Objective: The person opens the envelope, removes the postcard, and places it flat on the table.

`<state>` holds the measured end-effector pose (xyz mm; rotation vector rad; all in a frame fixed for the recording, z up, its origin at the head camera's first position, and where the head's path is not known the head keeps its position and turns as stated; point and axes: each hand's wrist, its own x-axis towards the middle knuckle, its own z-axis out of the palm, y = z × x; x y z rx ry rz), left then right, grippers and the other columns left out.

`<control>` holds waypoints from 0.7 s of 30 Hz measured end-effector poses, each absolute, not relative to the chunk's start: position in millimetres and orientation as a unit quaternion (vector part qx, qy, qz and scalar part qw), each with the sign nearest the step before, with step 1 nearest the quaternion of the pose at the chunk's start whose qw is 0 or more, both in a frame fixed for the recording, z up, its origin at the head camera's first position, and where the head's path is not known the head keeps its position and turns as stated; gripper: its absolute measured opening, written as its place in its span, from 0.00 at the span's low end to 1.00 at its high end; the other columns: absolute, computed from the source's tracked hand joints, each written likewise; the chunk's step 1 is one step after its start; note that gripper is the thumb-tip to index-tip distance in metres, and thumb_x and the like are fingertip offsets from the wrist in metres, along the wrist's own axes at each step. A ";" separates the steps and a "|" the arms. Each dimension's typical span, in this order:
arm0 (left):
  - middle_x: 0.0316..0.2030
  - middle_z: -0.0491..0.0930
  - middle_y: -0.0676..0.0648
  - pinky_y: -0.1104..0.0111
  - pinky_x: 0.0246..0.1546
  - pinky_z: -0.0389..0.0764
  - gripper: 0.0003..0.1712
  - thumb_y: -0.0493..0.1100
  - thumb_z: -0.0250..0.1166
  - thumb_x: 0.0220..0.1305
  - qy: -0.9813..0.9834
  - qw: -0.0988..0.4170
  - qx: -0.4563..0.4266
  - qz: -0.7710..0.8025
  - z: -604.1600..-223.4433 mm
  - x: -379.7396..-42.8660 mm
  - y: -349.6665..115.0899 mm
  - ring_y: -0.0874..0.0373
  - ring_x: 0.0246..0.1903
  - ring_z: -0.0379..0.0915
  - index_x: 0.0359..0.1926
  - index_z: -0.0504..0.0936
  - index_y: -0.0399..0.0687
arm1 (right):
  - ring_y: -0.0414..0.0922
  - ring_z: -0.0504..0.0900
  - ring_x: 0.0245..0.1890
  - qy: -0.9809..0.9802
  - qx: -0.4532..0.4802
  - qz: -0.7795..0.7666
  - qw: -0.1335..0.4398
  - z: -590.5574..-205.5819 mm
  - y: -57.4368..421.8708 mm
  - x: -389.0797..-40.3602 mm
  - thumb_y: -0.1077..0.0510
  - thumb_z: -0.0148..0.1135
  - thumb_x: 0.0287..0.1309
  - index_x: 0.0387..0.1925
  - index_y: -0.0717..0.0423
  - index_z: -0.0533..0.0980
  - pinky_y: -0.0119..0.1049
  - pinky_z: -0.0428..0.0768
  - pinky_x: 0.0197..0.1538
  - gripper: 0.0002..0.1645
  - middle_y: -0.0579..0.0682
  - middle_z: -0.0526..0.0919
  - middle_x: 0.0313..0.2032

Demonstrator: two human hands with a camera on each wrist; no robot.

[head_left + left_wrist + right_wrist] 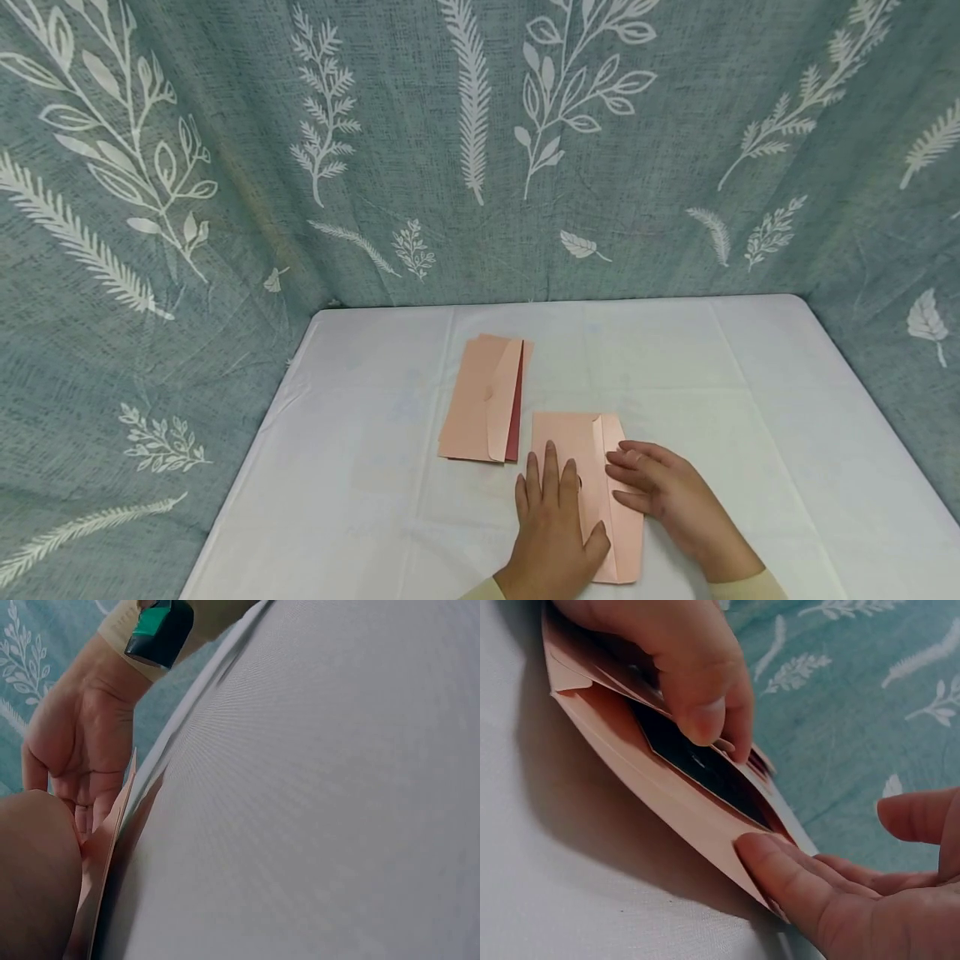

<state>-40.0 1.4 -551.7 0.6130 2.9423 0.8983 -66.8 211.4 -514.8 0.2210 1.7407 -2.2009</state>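
Observation:
A pale pink envelope point(566, 427) lies lengthwise on the table with its flap point(627, 550) folded out to the right. My left hand point(550, 525) rests on its body, fingers spread and straight, thumb by the opening. Over on the flap side, my right hand point(678, 504) touches the flap with nearly straight fingers, its thumb standing apart in the right wrist view. Inside the gaping envelope that view shows a dark flat card point(694, 765). Seen from the left wrist, the envelope's edge point(109, 862) rises slightly off the cloth.
Left of the hands lies a small stack of similar pink envelopes point(472, 400), with a dark red strip point(514, 429) showing along the right side. A white cloth covers the table point(360, 467). Teal curtains point(405, 150) with white leaf prints stand behind and on both sides.

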 end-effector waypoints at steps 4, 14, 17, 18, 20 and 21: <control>0.84 0.44 0.28 0.26 0.70 0.51 0.46 0.53 0.64 0.70 0.937 -0.003 0.196 0.288 -551.7 -39.5 0.9 0.23 0.80 0.39 0.79 0.63 0.32 | 0.50 0.85 0.61 0.580 0.058 -0.793 0.179 -518.1 216.8 -69.6 0.54 0.49 0.88 0.77 0.83 0.56 0.50 0.83 0.60 0.37 0.68 0.79 0.66; 0.84 0.45 0.29 0.27 0.70 0.52 0.46 0.52 0.65 0.69 0.935 -0.019 0.200 0.291 -553.1 -39.4 0.0 0.24 0.80 0.40 0.79 0.63 0.33 | 0.55 0.85 0.61 0.550 0.032 -0.807 0.215 -523.1 216.8 -79.2 0.53 0.44 0.90 0.75 0.86 0.53 0.52 0.82 0.61 0.38 0.72 0.78 0.66; 0.84 0.45 0.29 0.27 0.70 0.52 0.46 0.52 0.64 0.69 0.934 -0.018 0.202 0.295 -553.4 -39.5 -0.1 0.24 0.80 0.39 0.79 0.63 0.33 | 0.54 0.86 0.60 0.554 0.032 -0.803 0.217 -522.5 216.3 -81.2 0.54 0.44 0.89 0.75 0.86 0.54 0.52 0.83 0.60 0.37 0.72 0.79 0.65; 0.84 0.45 0.29 0.27 0.70 0.52 0.46 0.52 0.64 0.69 0.933 -0.016 0.203 0.296 -553.3 -39.6 -0.1 0.24 0.80 0.39 0.79 0.62 0.33 | 0.54 0.86 0.60 0.555 0.033 -0.802 0.218 -521.9 216.1 -81.9 0.54 0.45 0.89 0.75 0.86 0.54 0.52 0.83 0.60 0.37 0.72 0.79 0.65; 0.84 0.44 0.29 0.27 0.70 0.51 0.46 0.52 0.63 0.69 0.933 -0.011 0.203 0.296 -552.9 -39.8 -0.2 0.24 0.80 0.38 0.80 0.62 0.32 | 0.53 0.87 0.58 0.560 0.036 -0.798 0.220 -521.1 215.3 -83.1 0.55 0.46 0.88 0.75 0.85 0.55 0.52 0.84 0.59 0.36 0.71 0.80 0.64; 0.84 0.44 0.29 0.27 0.70 0.51 0.46 0.52 0.63 0.69 0.933 -0.008 0.203 0.296 -552.6 -40.0 -0.3 0.25 0.80 0.38 0.80 0.62 0.32 | 0.52 0.87 0.58 0.561 0.038 -0.797 0.221 -520.7 214.7 -83.8 0.56 0.47 0.88 0.74 0.85 0.56 0.52 0.84 0.59 0.35 0.70 0.81 0.63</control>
